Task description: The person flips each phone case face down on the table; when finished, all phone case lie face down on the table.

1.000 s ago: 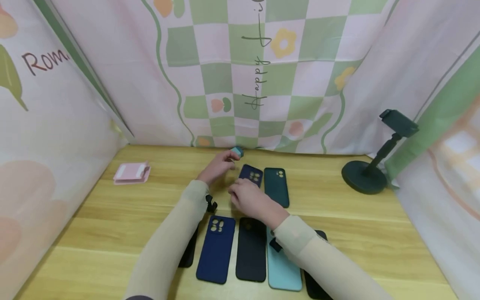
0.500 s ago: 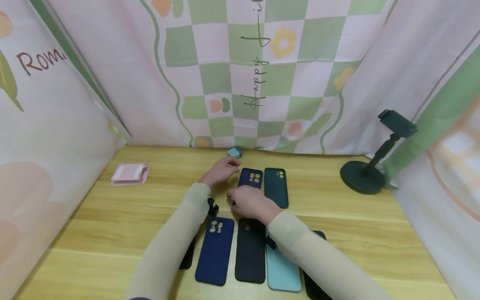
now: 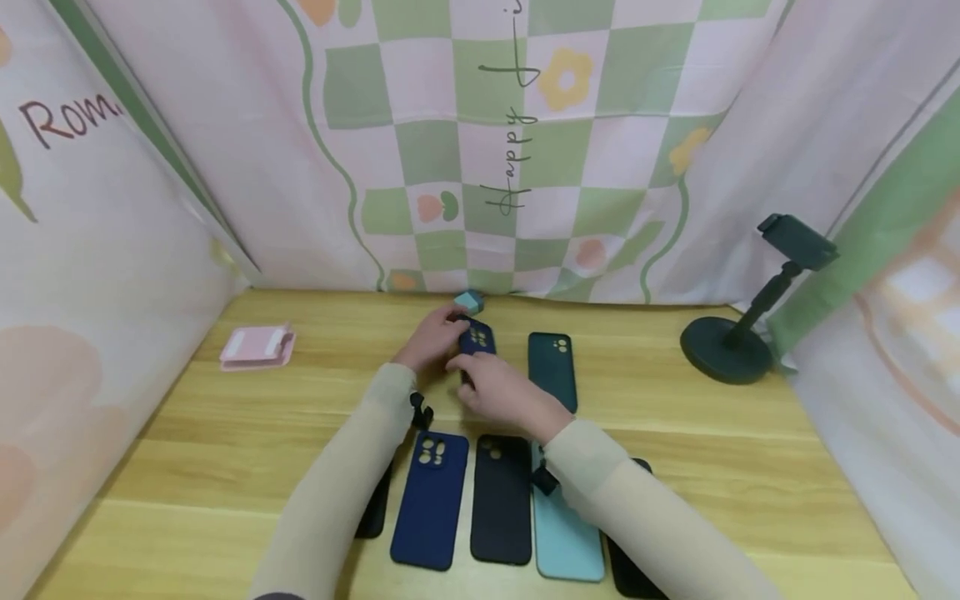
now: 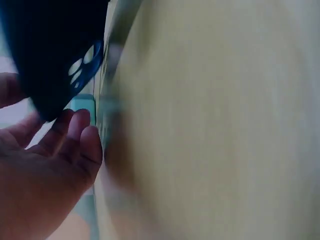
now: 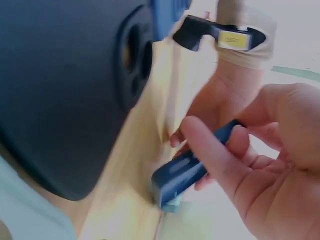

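A navy phone case [image 3: 477, 336] with camera cutouts is tilted up off the table between both hands. My right hand [image 3: 501, 392] pinches its near end between thumb and fingers. At the far left corner, my left hand [image 3: 431, 340] holds the case; in the left wrist view its thumb and curled fingers [image 4: 90, 145] lie on either side of the corner. A dark green phone case [image 3: 553, 371] lies flat to the right. Just beyond the left hand sits a small light-blue block-like object [image 3: 469, 302].
Nearer lie another blue phone case [image 3: 431, 504], a black one [image 3: 501, 500], a light-blue one [image 3: 566, 542] and dark cases partly under the forearms. A pink folded item [image 3: 257, 346] is at left, a black stand [image 3: 726, 350] at right. Curtain [image 3: 420, 158] closes the back.
The navy phone case has come up from the table and shifted left, away from the dark green one. My left hand, earlier apart from it, now meets its far corner.
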A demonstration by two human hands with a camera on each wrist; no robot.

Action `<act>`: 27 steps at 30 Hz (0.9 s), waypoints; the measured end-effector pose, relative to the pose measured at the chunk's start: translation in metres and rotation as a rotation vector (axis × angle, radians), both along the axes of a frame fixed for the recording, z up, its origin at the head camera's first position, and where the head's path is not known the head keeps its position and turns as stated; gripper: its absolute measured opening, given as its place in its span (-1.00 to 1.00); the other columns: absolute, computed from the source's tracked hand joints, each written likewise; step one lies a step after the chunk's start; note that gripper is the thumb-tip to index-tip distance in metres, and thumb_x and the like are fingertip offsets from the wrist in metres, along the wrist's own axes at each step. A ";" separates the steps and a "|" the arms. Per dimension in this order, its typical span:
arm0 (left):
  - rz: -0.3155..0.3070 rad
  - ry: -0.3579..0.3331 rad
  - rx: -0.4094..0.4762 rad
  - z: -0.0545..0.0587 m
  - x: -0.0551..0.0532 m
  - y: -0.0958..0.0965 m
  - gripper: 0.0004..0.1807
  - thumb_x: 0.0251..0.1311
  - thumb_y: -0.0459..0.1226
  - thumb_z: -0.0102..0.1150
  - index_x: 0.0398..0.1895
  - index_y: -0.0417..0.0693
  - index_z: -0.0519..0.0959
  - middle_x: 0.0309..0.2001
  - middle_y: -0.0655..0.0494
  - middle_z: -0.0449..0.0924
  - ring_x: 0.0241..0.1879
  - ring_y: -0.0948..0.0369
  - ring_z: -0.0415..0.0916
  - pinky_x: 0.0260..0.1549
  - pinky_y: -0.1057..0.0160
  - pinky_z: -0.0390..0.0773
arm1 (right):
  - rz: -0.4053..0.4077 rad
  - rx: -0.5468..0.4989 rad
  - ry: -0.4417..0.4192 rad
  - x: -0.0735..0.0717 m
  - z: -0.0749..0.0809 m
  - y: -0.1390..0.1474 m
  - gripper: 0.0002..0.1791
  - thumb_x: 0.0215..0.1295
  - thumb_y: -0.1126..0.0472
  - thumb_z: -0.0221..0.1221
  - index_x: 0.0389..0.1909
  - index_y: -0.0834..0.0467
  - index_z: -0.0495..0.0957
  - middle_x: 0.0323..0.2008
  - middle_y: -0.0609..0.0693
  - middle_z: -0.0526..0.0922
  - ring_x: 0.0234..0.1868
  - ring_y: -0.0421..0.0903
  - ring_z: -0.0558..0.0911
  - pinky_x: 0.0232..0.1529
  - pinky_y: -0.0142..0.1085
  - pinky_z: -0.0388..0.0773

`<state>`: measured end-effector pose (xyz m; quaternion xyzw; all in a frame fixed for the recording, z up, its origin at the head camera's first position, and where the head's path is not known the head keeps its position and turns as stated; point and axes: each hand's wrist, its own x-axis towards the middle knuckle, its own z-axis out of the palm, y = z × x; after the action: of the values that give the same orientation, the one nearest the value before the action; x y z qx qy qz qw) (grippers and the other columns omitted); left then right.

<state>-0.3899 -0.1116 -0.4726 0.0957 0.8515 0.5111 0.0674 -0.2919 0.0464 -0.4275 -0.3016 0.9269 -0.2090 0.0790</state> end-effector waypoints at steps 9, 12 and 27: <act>0.035 -0.030 0.205 0.007 -0.006 -0.014 -0.48 0.50 0.04 -0.21 0.16 -0.14 0.53 0.11 0.04 0.56 -0.05 0.10 0.46 -0.05 0.04 0.39 | -0.140 -0.462 -0.303 0.005 -0.004 0.010 -0.66 0.46 0.19 -0.03 0.15 0.05 0.57 -0.17 0.05 0.63 -0.26 -0.09 0.62 -0.22 -0.19 0.54; 0.036 -0.023 0.248 0.009 -0.007 -0.015 -0.53 0.50 -0.03 -0.21 0.19 -0.17 0.46 0.11 -0.01 0.56 0.12 0.09 0.45 0.09 -0.06 0.37 | -0.192 -0.555 -0.369 0.006 -0.007 0.012 -0.68 0.47 0.22 -0.02 0.15 0.08 0.54 -0.24 0.15 0.60 -0.22 0.01 0.67 -0.23 -0.16 0.57; -0.060 0.048 0.065 0.012 -0.002 -0.008 -0.64 0.35 -0.21 0.08 0.12 -0.18 0.58 0.04 0.00 0.60 0.03 0.08 0.50 0.03 0.07 0.45 | -0.211 -0.273 -0.292 0.004 -0.010 0.032 -0.64 0.32 0.26 0.17 0.13 0.09 0.57 -0.09 0.03 0.65 -0.19 -0.14 0.62 -0.25 -0.20 0.56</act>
<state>-0.3916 -0.1199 -0.4608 0.1355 0.8325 0.5339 0.0591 -0.2876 0.0779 -0.4376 -0.1775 0.8952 -0.3810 0.1483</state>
